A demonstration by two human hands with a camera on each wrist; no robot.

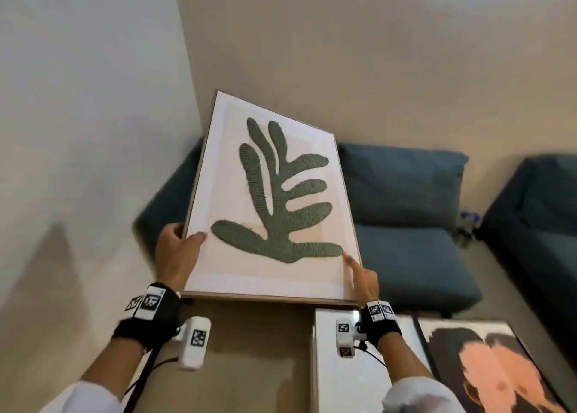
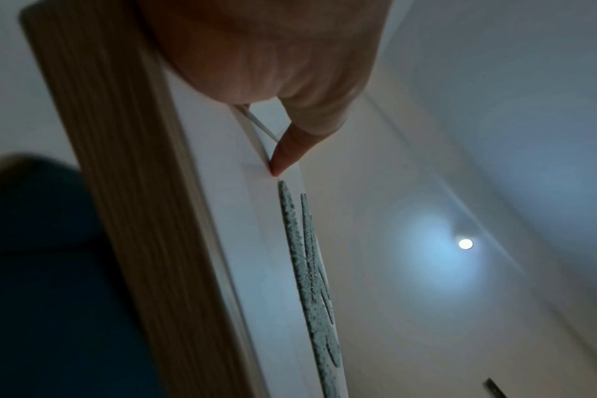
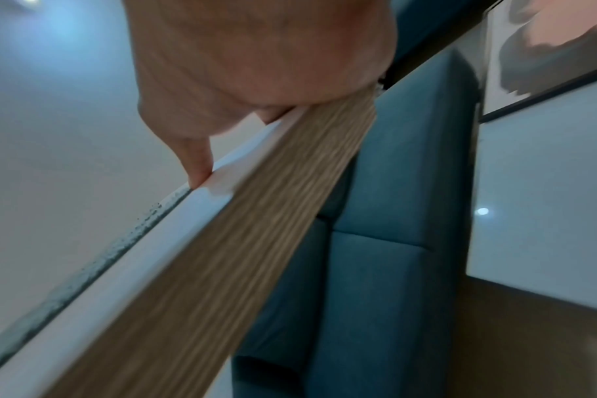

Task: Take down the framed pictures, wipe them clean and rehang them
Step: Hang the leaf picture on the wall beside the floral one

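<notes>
- Framed leaf picture [image 1: 268, 200]: held up between both hands, tilted, top edge leaning away toward wall [image 1: 374, 53]. Light wood frame, white mat, green tufted leaf shape in the middle.
- Left hand [image 1: 178, 256] grips lower left edge of the frame; thumb lies on the front, fingers curl round behind. Left wrist view: thumb tip [image 2: 283, 159] presses the white front just above the green shape, wood side of frame [image 2: 120, 188] runs alongside.
- Right hand [image 1: 363, 280] grips lower right edge near the corner; thumb on the front by the tip of the leaf shape, rest of hand wraps the side. Right wrist view: thumb [image 3: 195, 161] on white lip of frame, wood side [image 3: 239, 242] beneath the palm.
- Blue sofa [image 1: 406, 225] behind the picture, to the right of right hand; 2nd blue seat [image 1: 537, 225] further right.
- Below right wrist: white-framed picture [image 1: 343, 381] lying flat; just beside it on the right a dark-framed picture w/ pink and black print [image 1: 487, 369], also flat.
- Black wrist straps w/ tags and white camera units on both wrists.
</notes>
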